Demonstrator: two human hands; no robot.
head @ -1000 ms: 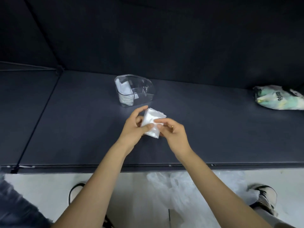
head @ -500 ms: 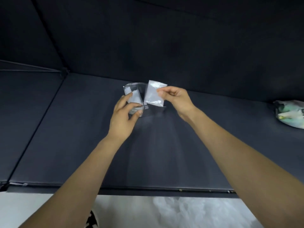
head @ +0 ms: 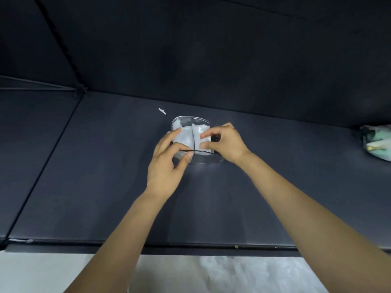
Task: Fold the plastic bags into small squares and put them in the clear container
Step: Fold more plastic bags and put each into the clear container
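The clear container (head: 191,119) stands on the dark table, mid-frame. Inside it are white folded plastic bags: one on the left side (head: 183,137) and one on the right side (head: 201,131), upright side by side. My left hand (head: 169,157) grips the container's near-left wall, thumb outside and fingers over the rim touching the left bag. My right hand (head: 224,142) reaches in from the right and pinches the right folded bag between fingers and thumb, inside the container.
A dark padded table (head: 105,176) with a dark backdrop behind. A green-and-white printed bag (head: 376,142) lies at the far right. A small white scrap (head: 162,111) sits behind the container. Loose clear plastic bags (head: 243,273) lie on the floor below the table's front edge.
My right hand carried the folded bag from near the table's front to the container and lowered it in beside the other bag. My left hand moved from the bag to the container's wall.
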